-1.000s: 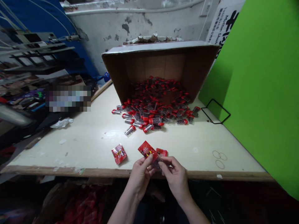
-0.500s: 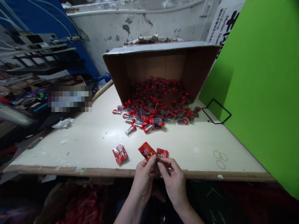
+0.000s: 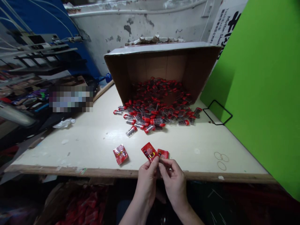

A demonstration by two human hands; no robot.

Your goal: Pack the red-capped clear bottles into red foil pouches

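Thumb and fingers of my left hand (image 3: 147,178) pinch a small red printed packet (image 3: 149,151) by its lower corner, over the table's front edge. Close beside it, my right hand (image 3: 175,181) is closed in a pinch with its fingertips meeting those of the left. What lies between the right fingertips is too small to make out. Just behind the right fingers lies another red packet (image 3: 163,153), partly covered. To the left, a red packet in shiny clear wrap (image 3: 120,154) rests flat on the table.
A cardboard box (image 3: 164,47) lies on its side, spilling many clear capsules with red caps (image 3: 150,120). A green panel (image 3: 264,78) with a black wire frame (image 3: 217,113) stands right. Rubber bands (image 3: 221,159) lie nearby. Crumpled tissue (image 3: 64,123) is left; red packets (image 3: 87,207) sit below the table.
The red packet in my left hand has shifted slightly right, and the left hand has moved right towards the right hand. Things on the table stay put.
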